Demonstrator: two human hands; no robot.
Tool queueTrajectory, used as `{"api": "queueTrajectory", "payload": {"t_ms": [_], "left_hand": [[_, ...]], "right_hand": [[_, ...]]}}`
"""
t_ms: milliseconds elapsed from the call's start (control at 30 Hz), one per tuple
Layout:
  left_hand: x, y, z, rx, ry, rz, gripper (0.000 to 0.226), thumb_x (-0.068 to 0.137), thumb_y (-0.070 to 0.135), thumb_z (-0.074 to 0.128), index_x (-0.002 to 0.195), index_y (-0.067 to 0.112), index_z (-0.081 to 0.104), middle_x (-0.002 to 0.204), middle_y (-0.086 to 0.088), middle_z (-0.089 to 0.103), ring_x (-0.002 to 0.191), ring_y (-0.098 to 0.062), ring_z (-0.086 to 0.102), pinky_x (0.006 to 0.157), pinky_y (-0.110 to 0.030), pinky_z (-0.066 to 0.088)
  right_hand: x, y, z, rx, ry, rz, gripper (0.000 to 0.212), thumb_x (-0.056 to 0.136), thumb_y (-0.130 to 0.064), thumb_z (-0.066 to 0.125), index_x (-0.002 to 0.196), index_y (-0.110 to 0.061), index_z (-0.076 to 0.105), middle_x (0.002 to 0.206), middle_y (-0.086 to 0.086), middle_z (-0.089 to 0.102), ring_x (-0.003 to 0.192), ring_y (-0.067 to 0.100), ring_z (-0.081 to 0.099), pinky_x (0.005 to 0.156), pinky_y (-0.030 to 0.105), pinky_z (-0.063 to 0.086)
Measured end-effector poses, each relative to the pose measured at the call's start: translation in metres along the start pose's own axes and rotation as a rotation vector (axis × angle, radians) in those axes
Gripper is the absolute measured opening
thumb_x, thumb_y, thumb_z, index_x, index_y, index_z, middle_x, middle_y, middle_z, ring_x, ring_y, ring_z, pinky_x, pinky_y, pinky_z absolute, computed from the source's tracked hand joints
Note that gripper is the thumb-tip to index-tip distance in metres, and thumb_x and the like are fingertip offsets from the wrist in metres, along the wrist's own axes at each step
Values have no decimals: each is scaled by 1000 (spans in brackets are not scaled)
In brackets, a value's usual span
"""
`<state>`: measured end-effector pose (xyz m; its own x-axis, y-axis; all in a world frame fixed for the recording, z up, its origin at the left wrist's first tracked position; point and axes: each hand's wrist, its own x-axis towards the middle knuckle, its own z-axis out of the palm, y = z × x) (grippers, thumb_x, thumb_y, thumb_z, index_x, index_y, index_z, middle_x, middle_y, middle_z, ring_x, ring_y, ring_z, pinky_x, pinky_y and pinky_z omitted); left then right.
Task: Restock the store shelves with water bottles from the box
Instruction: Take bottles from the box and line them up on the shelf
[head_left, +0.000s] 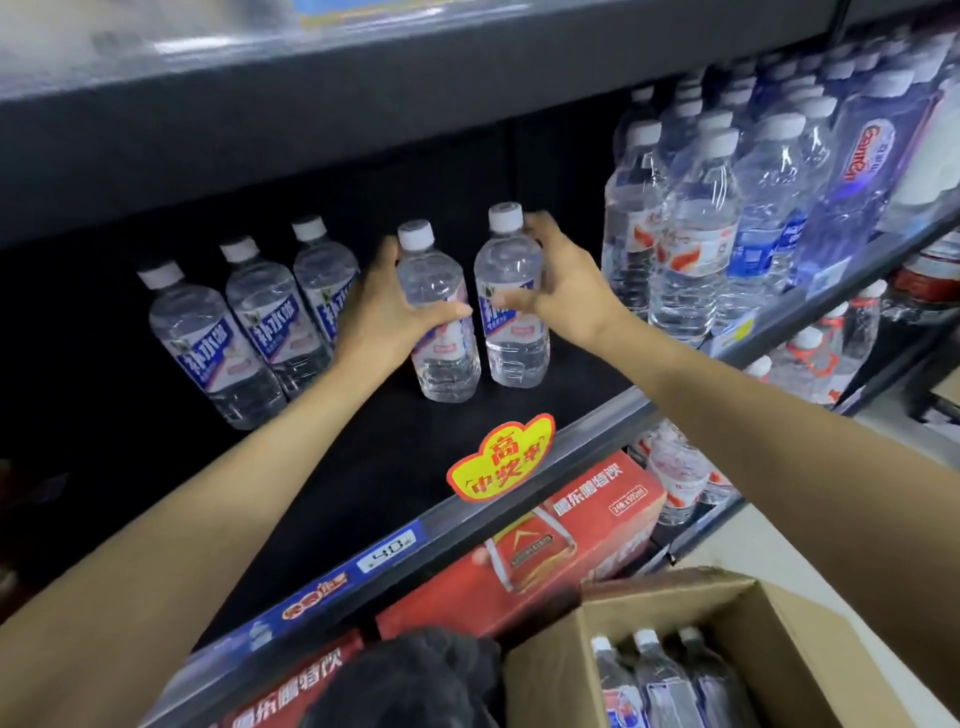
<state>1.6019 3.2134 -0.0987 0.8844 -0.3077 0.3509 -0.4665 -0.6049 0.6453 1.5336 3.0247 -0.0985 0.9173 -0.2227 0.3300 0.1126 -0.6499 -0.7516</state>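
Observation:
Two clear water bottles with white caps stand upright on the dark shelf (363, 457). My left hand (389, 306) grips the left bottle (441, 332) round its middle. My right hand (561, 275) grips the right bottle (511, 312) round its upper body. Three more bottles of the same kind (244, 322) stand in a row just left of my left hand. At the bottom right, the open cardboard box (769, 623) holds more bottles (660, 680), caps up.
Taller water bottles (696, 223) crowd the same shelf to the right. A yellow promo tag (501, 457) and a price strip (389, 545) sit on the shelf's front edge. Red drink cartons (561, 540) fill the shelf below. Another shelf (311, 104) hangs close overhead.

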Motion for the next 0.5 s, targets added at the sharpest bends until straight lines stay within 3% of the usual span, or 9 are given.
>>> {"api": "queueTrajectory", "payload": {"t_ms": [133, 267, 367, 500], "left_hand": [[12, -2, 1, 55, -1, 35, 97, 59, 53, 84, 137, 26, 33, 133, 0, 56, 119, -23, 57, 95, -46, 50], [25, 2, -4, 200, -46, 157, 107, 66, 43, 85, 147, 35, 16, 147, -2, 43, 129, -27, 49, 99, -47, 47], [43, 0, -19, 347, -163, 196, 104, 69, 40, 84, 150, 30, 20, 149, -8, 37, 135, -28, 40, 106, -42, 39], [60, -2, -35, 480, -199, 265, 90, 71, 37, 84, 144, 24, 33, 140, -7, 47, 125, -25, 48, 94, -34, 40]], "right_hand": [[13, 4, 6, -89, 25, 5, 84, 77, -20, 81, 148, -16, 36, 141, 13, 37, 128, 28, 47, 106, 38, 42], [31, 5, 14, -118, 34, 3, 80, 76, -20, 82, 145, -19, 41, 139, 14, 45, 123, 31, 53, 102, 41, 47], [40, 9, 19, -151, 29, -31, 78, 75, -21, 81, 143, -19, 43, 137, 13, 51, 132, 30, 46, 105, 40, 44], [48, 14, 25, -63, 56, -52, 75, 75, -18, 82, 141, -20, 47, 132, 10, 55, 119, 25, 58, 99, 39, 50]]}}
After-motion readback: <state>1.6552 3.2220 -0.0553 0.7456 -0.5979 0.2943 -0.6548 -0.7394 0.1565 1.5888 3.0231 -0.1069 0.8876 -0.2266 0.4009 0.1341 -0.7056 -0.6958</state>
